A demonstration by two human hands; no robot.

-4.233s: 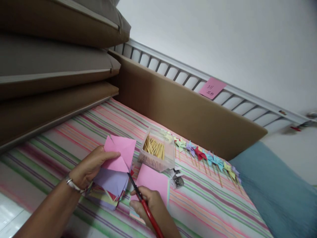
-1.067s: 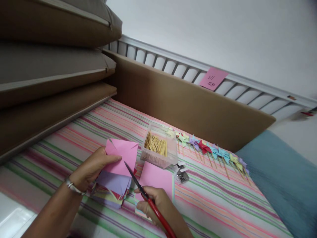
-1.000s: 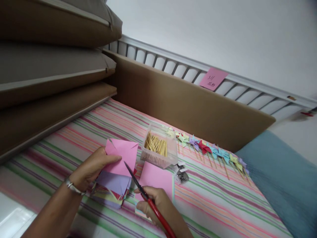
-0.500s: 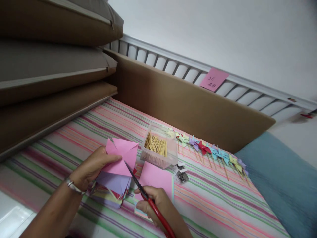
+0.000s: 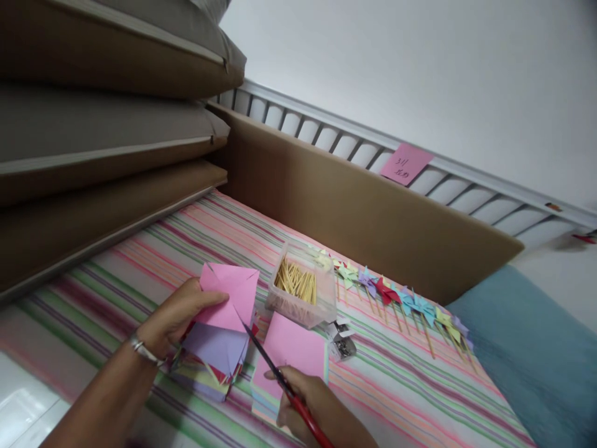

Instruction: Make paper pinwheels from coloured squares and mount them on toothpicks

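Note:
My left hand (image 5: 186,308) is closed on a square of pink paper (image 5: 236,289), thumb on top. Slits run in from the corners of this square. Beneath it lies a pile of cut paper (image 5: 217,348) in purple, red and yellow, edges uneven. In my right hand (image 5: 310,398) is a pair of scissors (image 5: 268,361) with red handles and dark blades. The blade tip is at the lower right edge of the pink square, by a slit. Under and beyond my right hand sits a stack of square coloured paper (image 5: 293,345), pink on top.
A clear plastic box (image 5: 303,311) holds many short wooden sticks (image 5: 296,281). Beside it is a small open box of dark metal pieces (image 5: 344,344). Paper pinwheels on sticks (image 5: 387,291) lie in a row along a brown board (image 5: 349,205). Thick cushions (image 5: 107,118) are piled at left.
The scissors have drawn back toward the lower right, from the middle of the pink square to its edge. My left hand still holds the paper. The view has shifted slightly.

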